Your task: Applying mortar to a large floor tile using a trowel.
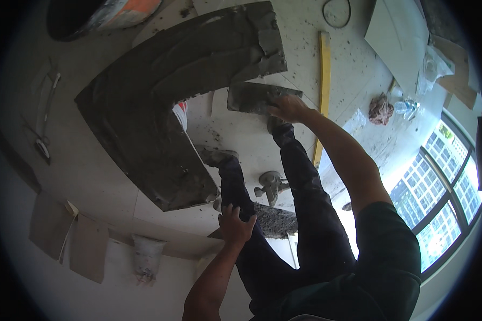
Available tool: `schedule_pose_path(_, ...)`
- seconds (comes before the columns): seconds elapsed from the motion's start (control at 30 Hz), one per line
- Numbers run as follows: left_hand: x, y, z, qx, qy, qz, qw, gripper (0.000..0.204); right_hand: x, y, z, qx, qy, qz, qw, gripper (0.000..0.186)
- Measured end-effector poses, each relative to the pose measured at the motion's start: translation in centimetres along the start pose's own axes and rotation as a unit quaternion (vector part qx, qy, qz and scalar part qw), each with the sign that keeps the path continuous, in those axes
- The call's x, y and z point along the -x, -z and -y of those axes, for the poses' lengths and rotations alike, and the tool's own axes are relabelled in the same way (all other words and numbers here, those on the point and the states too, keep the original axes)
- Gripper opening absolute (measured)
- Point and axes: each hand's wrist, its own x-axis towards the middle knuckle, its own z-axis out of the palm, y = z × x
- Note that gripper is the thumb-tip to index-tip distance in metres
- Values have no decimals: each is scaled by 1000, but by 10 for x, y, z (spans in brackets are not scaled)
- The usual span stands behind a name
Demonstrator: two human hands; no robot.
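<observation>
My right hand is closed round a flat, mortar-smeared trowel, held just beside the inner edge of a big slab. That L-shaped slab is spread with wet dark grey mortar, with ridges and overlapping strokes on its surface. The handle under my right fingers is hidden. My left hand rests on my left leg near the knee, its fingers spread and holding nothing. Between my legs stands a mortar-caked object whose kind I cannot make out, close to a rough, mortar-crusted piece.
A yellow straightedge lies right of the slab. At the top left is a dark bucket with orange and white on it. A crumpled brown cloth, a plastic bottle and pale boards are at the right, near a window.
</observation>
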Motion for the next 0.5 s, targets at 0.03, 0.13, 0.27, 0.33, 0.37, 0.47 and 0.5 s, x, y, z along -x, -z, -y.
schedule_pose_path(0.03, 2, -1, 2, 4, 3, 7, 1000, 70, 0, 2, 5, 5, 6, 1, 1000, 41)
schedule_pose_path(0.13, 3, -4, 8, 21, 7, 4, 1000, 71, -6, 4, 19, -70, -2, -1, 998, 43)
schedule_pose_path(0.27, -1, -9, 4, 37, 12, -11, 999, 69, -35, -7, 36, -72, 13, -63, 995, 43)
schedule_pose_path(0.33, -2, -8, 7, 55, -20, -34, 998, 70, -47, -17, 55, 13, 23, -14, 1000, 42)
schedule_pose_path(0.37, 3, -9, 12, 59, 0, -34, 998, 70, -48, -23, 70, 11, 38, 0, 999, 42)
schedule_pose_path(0.47, 9, -11, 20, 91, 4, -36, 995, 69, -56, -35, 95, 12, 73, 48, 996, 48)
schedule_pose_path(0.5, 8, -12, 19, 103, 17, -37, 994, 69, -60, -38, 101, 4, 79, -2, 997, 47)
